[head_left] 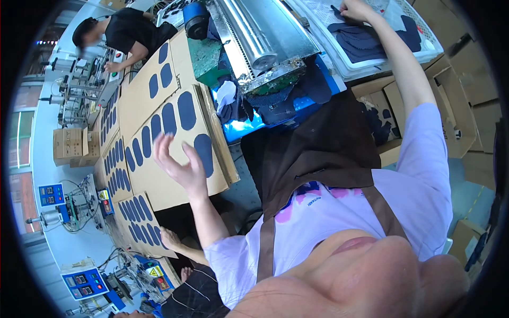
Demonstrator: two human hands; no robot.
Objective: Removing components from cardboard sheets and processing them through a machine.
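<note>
My left hand (183, 167) is raised over a sheet of cardboard (154, 184), its fingers apart and nothing in them. Dark blue fabric pieces with rounded ends (204, 153) lie in rows on that sheet, the closest one just beside my wrist. At the upper right my right hand (358, 10) reaches over a white plastic tray (393, 63). Its fingers are curled, with a narrow dark fabric piece (336, 10) at the fingertips. Below it in the tray, a stack of similar dark pieces (360, 45) overlaps loosely.
A machine with a shiny metal roller (246, 32) stands between my hands. An open cardboard box (392, 153) with dark scraps sits below the tray. One person (132, 34) works at the far left; another person's hand (170, 239) touches the near cardboard. Blue control boxes (85, 283) line the left.
</note>
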